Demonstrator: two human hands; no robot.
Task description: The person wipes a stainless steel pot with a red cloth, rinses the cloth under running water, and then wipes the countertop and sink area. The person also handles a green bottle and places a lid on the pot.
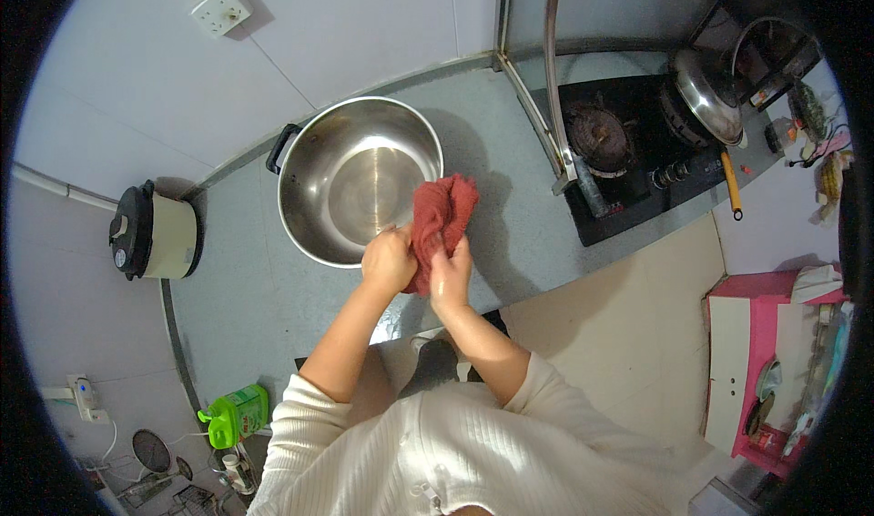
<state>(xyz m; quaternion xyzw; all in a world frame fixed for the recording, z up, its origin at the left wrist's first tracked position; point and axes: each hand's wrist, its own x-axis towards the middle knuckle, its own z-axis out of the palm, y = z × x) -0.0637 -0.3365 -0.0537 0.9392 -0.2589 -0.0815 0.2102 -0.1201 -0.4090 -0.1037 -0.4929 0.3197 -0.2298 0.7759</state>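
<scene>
A wide stainless steel pot (345, 130) stands on the grey countertop before me, with its inside facing up and one black side handle (281, 149) showing. My left hand (389, 260) is closed at the near right part of the pot's rim, right beside a red cloth (444, 209). My right hand (450, 274) grips the bunched cloth, which lies against the outside of the pot's right edge. That stretch of rim is covered by the cloth, and any second handle is hidden. The fingers of the left hand are partly out of sight.
A rice cooker (164, 233) stands at the left wall, and a green jug (239, 413) at lower left. To the right, beyond a metal-framed partition (539, 123), is a gas hob (601, 195) with a lidded pan (703, 99). A pink-and-white cabinet (737, 366) stands at far right.
</scene>
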